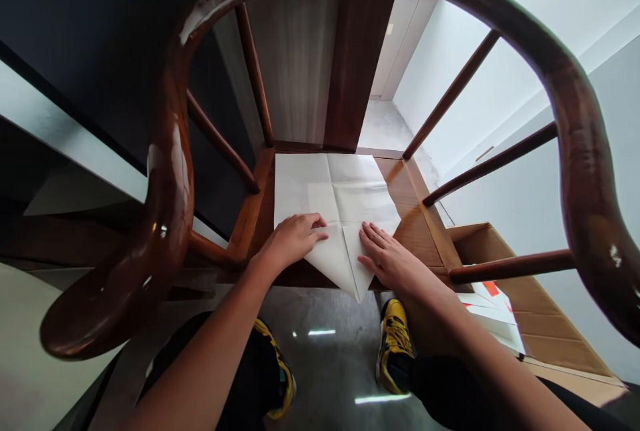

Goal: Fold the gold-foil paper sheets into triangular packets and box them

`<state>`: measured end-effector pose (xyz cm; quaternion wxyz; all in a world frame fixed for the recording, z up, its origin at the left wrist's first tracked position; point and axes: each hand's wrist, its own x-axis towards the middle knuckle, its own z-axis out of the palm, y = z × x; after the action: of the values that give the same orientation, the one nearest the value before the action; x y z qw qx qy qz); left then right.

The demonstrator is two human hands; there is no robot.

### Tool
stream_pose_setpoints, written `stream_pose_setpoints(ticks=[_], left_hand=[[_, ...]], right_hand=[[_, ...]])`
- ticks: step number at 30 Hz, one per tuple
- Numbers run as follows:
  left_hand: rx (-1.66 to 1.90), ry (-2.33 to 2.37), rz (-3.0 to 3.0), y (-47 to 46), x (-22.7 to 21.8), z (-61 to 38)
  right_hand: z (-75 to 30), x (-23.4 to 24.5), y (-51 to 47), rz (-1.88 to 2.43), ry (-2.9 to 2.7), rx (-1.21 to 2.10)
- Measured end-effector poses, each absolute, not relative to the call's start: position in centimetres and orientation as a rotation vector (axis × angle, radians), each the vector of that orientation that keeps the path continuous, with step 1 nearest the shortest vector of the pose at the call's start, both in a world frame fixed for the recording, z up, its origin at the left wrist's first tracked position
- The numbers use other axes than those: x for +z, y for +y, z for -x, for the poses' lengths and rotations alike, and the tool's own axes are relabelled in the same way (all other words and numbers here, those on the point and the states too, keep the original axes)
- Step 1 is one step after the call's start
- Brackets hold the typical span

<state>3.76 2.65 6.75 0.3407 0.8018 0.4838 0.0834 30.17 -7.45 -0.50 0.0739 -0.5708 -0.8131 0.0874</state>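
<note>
A sheet of white paper (305,181) with crossing creases lies on the brown wooden chair seat (415,234). Its near corners are folded inward, so the near end forms a point that hangs past the seat's front edge. On the left folded flap rests my left hand (296,237), fingers loosely curled, with the thumb and forefinger apart at the flap's edge. My right hand (384,254) lies flat on the right flap, its fingers stretched out near the centre crease. What is under either palm is hidden.
The chair's curved armrest rail (575,84) and its spindles (255,77) surround the seat. To the right stands an open cardboard box (550,314) with white and red papers (493,311) inside. Yellow shoes (395,341) are on the grey floor below.
</note>
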Motion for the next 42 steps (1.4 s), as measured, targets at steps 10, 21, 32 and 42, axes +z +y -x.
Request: stream_pose_setpoints(ticks=[10,21,32,42], left_hand=[[0.202,1.383,-2.058,4.0,3.4,-6.9],[0.250,1.297,-2.056,3.9,3.0,-6.6],[0.297,1.195,-2.043,3.6,2.7,-6.7],[0.315,1.187,-2.017,3.5,2.3,-7.2]], right_hand=[[-29.5,1.2,-5.8,1.753,-2.386,0.158],[-31.0,1.1,-4.1,1.857,-2.228,0.461],[-30.4,0.3,-2.7,1.950,-2.068,0.538],[-30.4,-0.7,-3.0,1.954,-2.039,0.429]])
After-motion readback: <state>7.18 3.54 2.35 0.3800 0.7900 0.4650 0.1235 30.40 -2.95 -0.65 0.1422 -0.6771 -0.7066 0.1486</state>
